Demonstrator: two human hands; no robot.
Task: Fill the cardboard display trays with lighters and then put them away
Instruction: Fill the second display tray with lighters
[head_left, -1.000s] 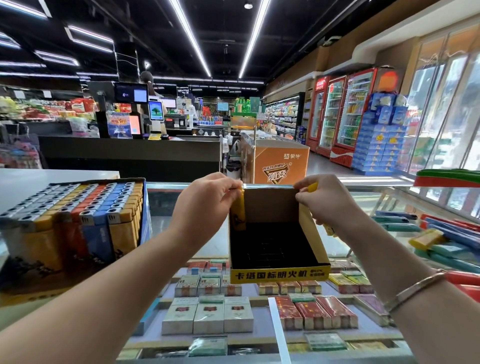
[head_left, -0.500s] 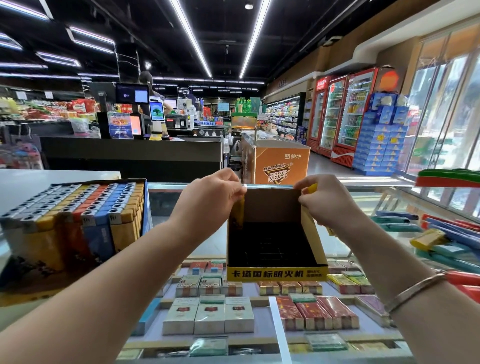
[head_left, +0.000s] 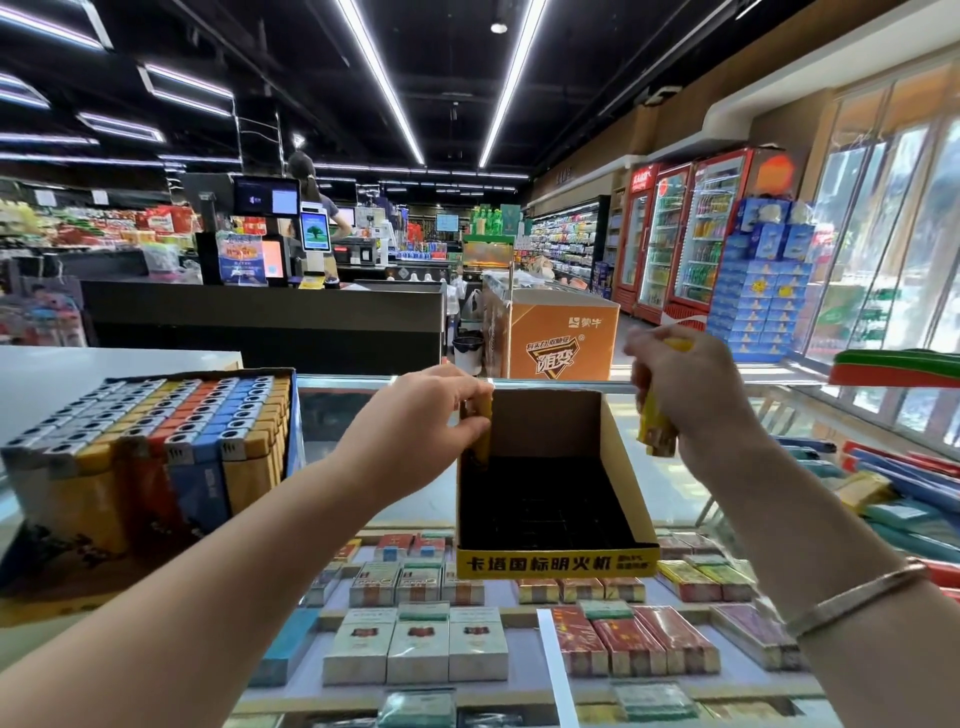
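Lighters going into our empty tray on the glass desk.

Nearest us, cigarette packs (head_left: 415, 647) lie under the glass desk (head_left: 363, 410), and on it stands our empty tray (head_left: 556, 564), black grid bare. Our left hand (head_left: 421, 421) is closed on a yellow lighter (head_left: 480, 426), lowering it upright into the far left corner slot. Our right hand (head_left: 691, 395) grips a bunch of yellow lighters (head_left: 655, 431) just outside the right wall, lifted clear of the rim it pinched half a second ago, so nothing braces the tray now. We judge that a push on the lighter could slide or tip the light cardboard, or seat it crooked. To the left the full tray (head_left: 156, 441) waits; loose lighters (head_left: 893, 493) lie right. Beyond, the checkout counter (head_left: 260, 312).
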